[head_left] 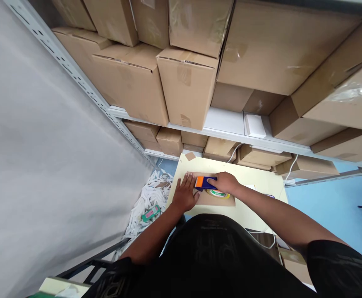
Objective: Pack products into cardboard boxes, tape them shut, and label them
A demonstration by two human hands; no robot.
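Observation:
My right hand (pixel 226 183) is wrapped round a blue and orange tape dispenser (pixel 203 182), which carries a roll of tape (pixel 217 193) with a green and white core. Beneath the dispenser lies a flat brown cardboard box (pixel 213 201) on a pale yellow table (pixel 249 211). My left hand (pixel 185 193) rests on the left part of the cardboard with its fingers stretched out, close to the dispenser's orange end. Whether tape runs from the dispenser onto the cardboard is too small to tell.
Metal shelves (pixel 196 129) full of cardboard boxes (pixel 187 87) rise behind the table. A small cardboard scrap (pixel 190 156) sits at the table's far left corner. White paper scraps (pixel 140 207) and a green packet (pixel 151 212) cover the floor at left, beside a grey wall (pixel 53 136).

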